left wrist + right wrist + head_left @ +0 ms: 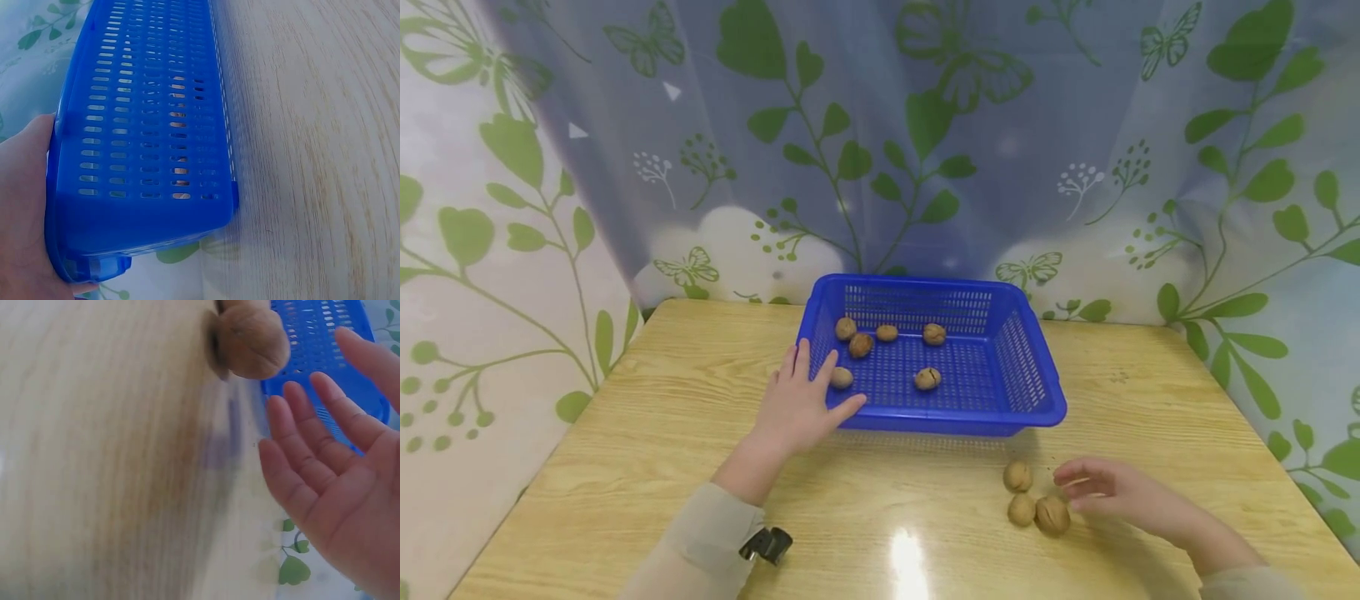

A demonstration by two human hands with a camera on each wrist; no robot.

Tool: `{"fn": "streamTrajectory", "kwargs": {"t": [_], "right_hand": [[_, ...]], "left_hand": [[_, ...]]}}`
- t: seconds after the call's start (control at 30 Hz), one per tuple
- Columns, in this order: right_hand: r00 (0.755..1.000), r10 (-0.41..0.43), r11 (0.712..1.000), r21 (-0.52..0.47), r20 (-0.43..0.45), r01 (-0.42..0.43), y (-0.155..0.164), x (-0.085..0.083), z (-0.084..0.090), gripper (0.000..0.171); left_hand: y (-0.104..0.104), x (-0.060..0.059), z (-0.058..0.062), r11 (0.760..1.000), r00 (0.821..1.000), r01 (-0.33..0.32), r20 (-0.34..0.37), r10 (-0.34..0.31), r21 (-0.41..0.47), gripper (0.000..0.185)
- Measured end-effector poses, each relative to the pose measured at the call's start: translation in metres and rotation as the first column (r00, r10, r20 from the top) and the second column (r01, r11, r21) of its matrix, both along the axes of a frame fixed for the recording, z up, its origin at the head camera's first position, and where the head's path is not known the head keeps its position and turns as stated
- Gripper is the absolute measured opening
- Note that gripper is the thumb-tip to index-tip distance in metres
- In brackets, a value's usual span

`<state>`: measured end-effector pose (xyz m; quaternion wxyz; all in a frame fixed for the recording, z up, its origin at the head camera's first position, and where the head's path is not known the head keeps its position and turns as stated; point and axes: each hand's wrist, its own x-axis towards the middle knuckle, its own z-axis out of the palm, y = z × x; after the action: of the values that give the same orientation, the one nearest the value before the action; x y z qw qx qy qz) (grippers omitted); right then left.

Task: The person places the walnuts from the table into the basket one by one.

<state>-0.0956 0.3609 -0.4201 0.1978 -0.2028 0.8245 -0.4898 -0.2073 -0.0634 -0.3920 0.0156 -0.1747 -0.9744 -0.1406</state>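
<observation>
A blue plastic basket [1033, 417] with slotted walls stands on the table and holds several walnuts, among them a cracked one [927, 379]. My left hand [793, 410] rests with spread fingers on its near left corner. In the left wrist view that hand [24, 206] lies against the rim, beside the slotted wall [137, 219]. Three walnuts sit in a cluster on the table in front of the basket; the biggest [1052, 516] is nearest my right hand [1131, 500]. In the right wrist view my right hand [344, 469] has extended, slightly bent fingers, apart from a walnut [256, 344].
The wooden table [647, 450] runs back to a blue curtain [880, 150] printed with leaves and butterflies. A pale leaf-patterned curtain [497, 275] borders the left side. A black clip-like device [766, 546] is at the left sleeve.
</observation>
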Motion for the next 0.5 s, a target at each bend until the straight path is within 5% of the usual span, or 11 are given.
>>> {"fn": "streamTrajectory", "kwargs": {"t": [0.23,0.5], "right_hand": [[0.992,0.117,0.992,-0.037,-0.035,-0.119,-0.005,0.0,-0.011,0.036],[0.989,0.133,0.989,-0.052,-0.071,-0.137,-0.006,0.0,-0.017,0.036]], "left_hand": [[0.0,0.0,0.0,1.0,1.0,0.001,0.0,-0.001,-0.005,0.088],[0.0,0.001,0.002,1.0,1.0,0.0,0.003,0.0,-0.003,0.087]]}}
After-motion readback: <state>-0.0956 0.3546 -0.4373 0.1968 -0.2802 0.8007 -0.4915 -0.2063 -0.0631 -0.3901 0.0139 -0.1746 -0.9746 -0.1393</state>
